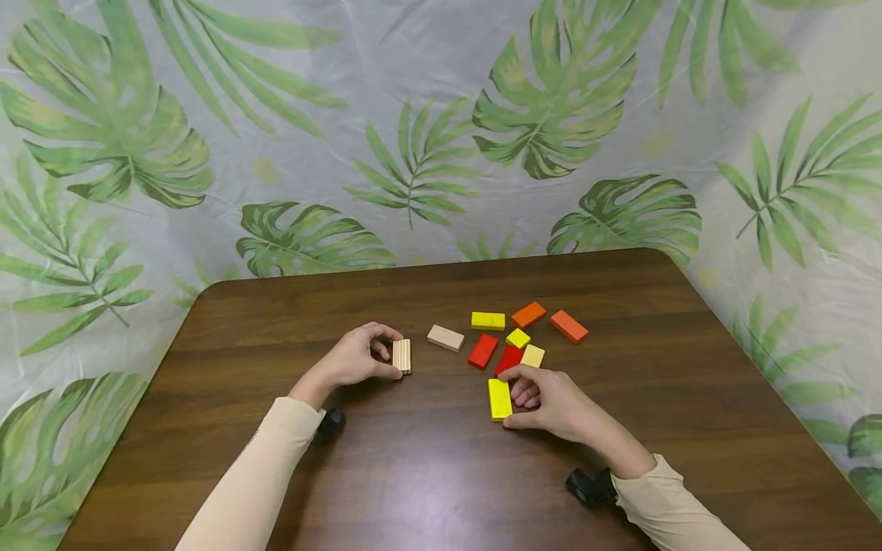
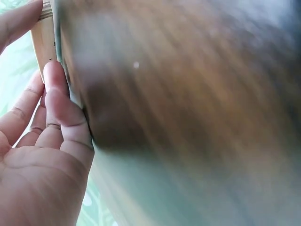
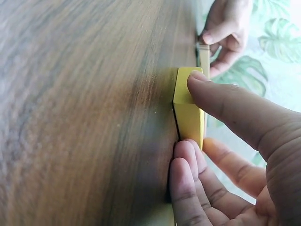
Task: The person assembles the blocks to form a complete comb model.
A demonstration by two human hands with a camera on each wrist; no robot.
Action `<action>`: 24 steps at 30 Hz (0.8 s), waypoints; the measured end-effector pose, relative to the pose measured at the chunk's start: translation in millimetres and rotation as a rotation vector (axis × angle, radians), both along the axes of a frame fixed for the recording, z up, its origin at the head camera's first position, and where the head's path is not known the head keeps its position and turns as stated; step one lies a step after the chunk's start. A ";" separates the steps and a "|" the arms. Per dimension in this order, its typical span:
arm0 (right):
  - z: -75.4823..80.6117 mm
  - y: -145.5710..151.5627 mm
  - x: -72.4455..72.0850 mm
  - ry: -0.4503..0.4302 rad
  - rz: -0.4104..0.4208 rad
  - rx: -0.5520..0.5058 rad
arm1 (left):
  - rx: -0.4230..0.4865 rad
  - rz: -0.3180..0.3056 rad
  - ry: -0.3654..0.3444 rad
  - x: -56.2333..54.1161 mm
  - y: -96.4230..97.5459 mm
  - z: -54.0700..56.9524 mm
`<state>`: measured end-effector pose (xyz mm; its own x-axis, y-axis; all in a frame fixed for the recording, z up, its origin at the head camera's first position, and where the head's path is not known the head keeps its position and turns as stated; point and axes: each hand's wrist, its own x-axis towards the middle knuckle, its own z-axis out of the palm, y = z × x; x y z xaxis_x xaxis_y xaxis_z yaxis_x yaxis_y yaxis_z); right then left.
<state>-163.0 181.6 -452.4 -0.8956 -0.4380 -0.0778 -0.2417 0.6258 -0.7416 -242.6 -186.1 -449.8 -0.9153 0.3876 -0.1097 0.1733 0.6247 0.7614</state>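
Note:
My left hand [image 1: 357, 355] pinches a pale striped wooden block [image 1: 402, 357] by its ends, between thumb and fingers, on the left of the group. In the left wrist view, the same pale block [image 2: 44, 44] shows at the top left between thumb and fingertips. My right hand [image 1: 551, 402] holds a bright yellow block [image 1: 500, 400] at its two ends, nearer the front. The right wrist view shows the thumb on one end of this yellow block [image 3: 188, 115] and fingertips at the other, with the block low against the tabletop.
On the brown table [image 1: 413, 474] lie a beige block [image 1: 445, 338], red blocks [image 1: 483, 351], orange blocks [image 1: 568, 326], a yellow block [image 1: 488, 321], a smaller yellow block [image 1: 518, 338] and a cream block [image 1: 533, 357]. A leaf-patterned cloth [image 1: 441, 92] hangs behind the table.

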 end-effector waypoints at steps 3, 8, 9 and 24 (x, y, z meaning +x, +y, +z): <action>0.5 0.2 0.2 -0.006 0.011 0.001 | -0.015 -0.006 0.011 -2.8 2.7 -1.8; 0.8 -0.3 0.6 -0.021 0.040 -0.014 | -0.040 -0.001 0.028 -4.2 4.4 -2.5; 0.9 -0.5 0.8 -0.025 0.042 -0.017 | -0.043 -0.002 0.027 -4.3 4.4 -2.6; 4.9 -3.1 1.2 -0.052 0.017 0.023 | 0.105 -0.024 -0.124 -3.9 -5.8 -1.8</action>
<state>-161.8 178.5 -447.5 -0.8826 -0.4506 -0.1340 -0.2140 0.6388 -0.7390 -246.6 -191.9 -451.7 -0.8876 0.4247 -0.1784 0.0883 0.5369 0.8390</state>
